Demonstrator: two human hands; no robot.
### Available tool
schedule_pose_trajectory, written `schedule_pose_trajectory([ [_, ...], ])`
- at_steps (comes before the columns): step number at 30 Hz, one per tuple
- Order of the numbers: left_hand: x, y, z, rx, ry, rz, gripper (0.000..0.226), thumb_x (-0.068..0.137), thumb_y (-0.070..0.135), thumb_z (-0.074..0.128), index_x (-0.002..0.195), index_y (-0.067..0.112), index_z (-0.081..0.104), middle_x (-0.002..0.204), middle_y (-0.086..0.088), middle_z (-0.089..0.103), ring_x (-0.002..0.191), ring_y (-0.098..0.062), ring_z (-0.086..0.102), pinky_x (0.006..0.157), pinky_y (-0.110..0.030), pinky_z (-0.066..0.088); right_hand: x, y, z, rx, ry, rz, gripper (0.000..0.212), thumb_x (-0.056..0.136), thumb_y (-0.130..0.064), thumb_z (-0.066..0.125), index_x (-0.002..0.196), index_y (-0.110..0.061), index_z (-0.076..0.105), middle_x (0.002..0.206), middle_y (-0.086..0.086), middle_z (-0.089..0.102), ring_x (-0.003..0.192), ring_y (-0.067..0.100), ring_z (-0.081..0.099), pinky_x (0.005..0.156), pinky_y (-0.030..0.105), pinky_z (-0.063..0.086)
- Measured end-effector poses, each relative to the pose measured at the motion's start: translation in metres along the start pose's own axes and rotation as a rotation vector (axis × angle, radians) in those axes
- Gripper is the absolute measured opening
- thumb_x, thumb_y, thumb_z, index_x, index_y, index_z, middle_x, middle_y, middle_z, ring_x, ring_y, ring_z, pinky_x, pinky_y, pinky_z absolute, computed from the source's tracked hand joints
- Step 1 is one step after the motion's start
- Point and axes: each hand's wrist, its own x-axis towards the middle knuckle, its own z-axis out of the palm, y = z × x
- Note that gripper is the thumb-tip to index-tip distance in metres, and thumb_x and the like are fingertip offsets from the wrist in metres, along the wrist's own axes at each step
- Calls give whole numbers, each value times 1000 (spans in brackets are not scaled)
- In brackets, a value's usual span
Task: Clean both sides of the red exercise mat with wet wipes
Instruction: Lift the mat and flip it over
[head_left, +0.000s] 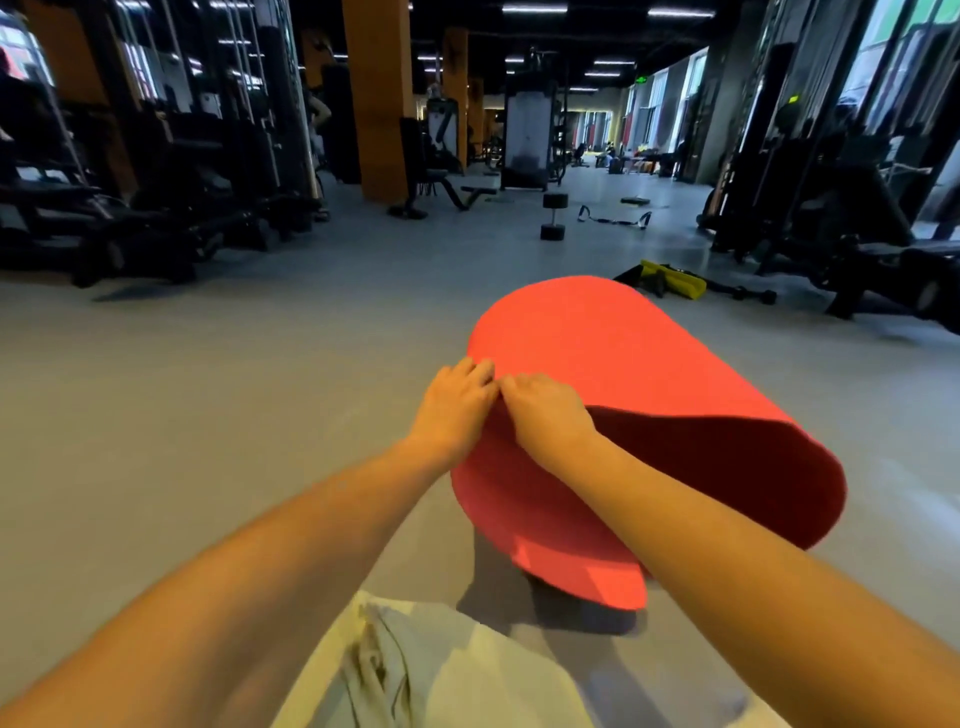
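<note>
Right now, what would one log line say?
left hand: grips mat edge | right hand: grips mat edge | mat: curled in a loop | wipes: unseen

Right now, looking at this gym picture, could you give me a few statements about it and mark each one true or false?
1. Both the left hand and the right hand grip the edge of the red mat. True.
2. The mat lies flat on the floor. False: it is held up and curls over into a loop.
3. The right hand holds a wet wipe. False: no wipe shows; it grips only the mat.
4. A dumbbell stands on end on the floor beyond the mat. True.
5. The hands are at opposite ends of the mat. False: they are side by side on one edge.
</note>
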Motion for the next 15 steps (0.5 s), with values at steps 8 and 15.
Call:
schedule_pose_trajectory([
  [8,-22,-56,-4,41,44,-289,17,95,27,52,97,14,63,99,-11,57,91,-38,56,66,-49,44,6,19,-2,-21,-42,378,26,89,-9,58,115,-13,56,113,9,67,103,34,68,79,39,52],
  [15,-67,-25,14,-123,29,-219,7,89,15,52,89,15,59,90,-7,55,86,-33,55,66,-47,41,0,-22,35,-39,-145,263,38,81,-16,69,118,-17,57,119,5,58,113,27,59,85,37,50],
])
